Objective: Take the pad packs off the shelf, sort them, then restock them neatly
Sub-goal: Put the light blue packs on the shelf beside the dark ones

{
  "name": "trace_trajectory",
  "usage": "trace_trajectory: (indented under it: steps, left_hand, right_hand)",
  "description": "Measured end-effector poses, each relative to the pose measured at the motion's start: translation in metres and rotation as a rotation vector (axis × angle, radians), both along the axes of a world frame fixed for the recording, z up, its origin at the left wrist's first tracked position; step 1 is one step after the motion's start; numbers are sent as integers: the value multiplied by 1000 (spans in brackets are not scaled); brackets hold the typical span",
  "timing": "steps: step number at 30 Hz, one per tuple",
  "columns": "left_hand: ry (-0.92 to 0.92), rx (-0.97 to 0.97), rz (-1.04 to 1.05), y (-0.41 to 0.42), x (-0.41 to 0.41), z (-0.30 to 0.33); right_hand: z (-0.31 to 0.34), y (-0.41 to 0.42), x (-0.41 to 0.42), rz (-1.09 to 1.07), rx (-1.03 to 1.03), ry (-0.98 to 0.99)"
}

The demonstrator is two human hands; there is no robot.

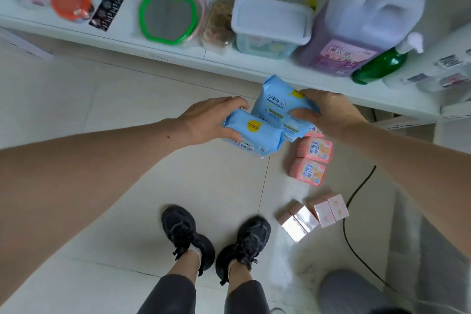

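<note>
My left hand point(207, 122) grips a small blue pad pack point(254, 137) with a yellow round mark. My right hand point(328, 112) holds a larger blue pad pack point(276, 107) by its right end, tilted, just below the white shelf's front edge point(178, 55). Both packs are in the air above the floor, nearly touching. On the floor under them lie pink pad packs point(314, 149) point(307, 171) in a column, one partly hidden by the blue pack. Nearer to me are several small pale pink boxes point(328, 210) point(297, 220).
The shelf holds a green-rimmed mirror point(168, 16), an orange lid point(70, 1), a white-lidded tub point(270, 25), a purple detergent jug point(356, 30) and a green pump bottle point(382, 65). A black cable point(354, 194) runs over the tiles at right. My black shoes point(214, 237) stand below.
</note>
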State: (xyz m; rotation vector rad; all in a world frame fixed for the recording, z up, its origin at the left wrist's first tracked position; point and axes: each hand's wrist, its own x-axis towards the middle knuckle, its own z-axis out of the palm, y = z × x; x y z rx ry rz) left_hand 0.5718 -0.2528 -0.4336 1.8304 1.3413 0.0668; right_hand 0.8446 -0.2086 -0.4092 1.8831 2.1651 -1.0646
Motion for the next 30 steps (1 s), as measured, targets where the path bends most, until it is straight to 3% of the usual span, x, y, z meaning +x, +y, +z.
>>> trace_trajectory:
  steps: [14, 30]
  left_hand:
    - [-60, 106, 93, -34, -68, 265]
    - [-82, 429, 133, -28, -198, 411]
  right_hand:
    - [256, -36, -53, 91, 166, 75]
    - [412, -27, -184, 170, 374, 182]
